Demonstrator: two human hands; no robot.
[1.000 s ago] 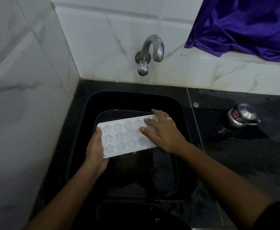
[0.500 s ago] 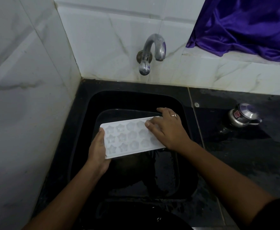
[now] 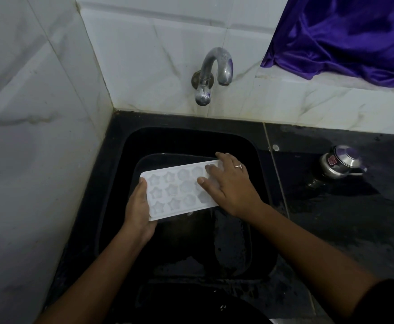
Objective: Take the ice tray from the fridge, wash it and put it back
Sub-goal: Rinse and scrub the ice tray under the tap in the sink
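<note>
1. Standing at the black sink, the person holds the white ice tray over the basin, moulds facing up. It sits in front of and below the tap.
2. Left hand: clamped on the tray's left short end, with the thumb on the top rim. The fingers are underneath and out of sight.
3. Right hand: not closed round anything. Its fingers are spread and nearly straight, lying flat across the moulds at the right end. Judged to be rubbing or steadying.
4. No stream of water is visible at the spout. Whether the moulds are wet cannot be told.
5. Handling assessment: the tray looks like thin moulded plastic. It is likely light, somewhat flexible along its length, and slippery once wet. It could crack if twisted hard.
6. Recommended hold: grip the flat rim at both short ends, thumb above and fingers below. A one-ended hold lets the far end sag or slip into the dark tub beneath.
7. Surroundings: a steel pot stands on the wet counter to the right, well apart from the tray.
</note>
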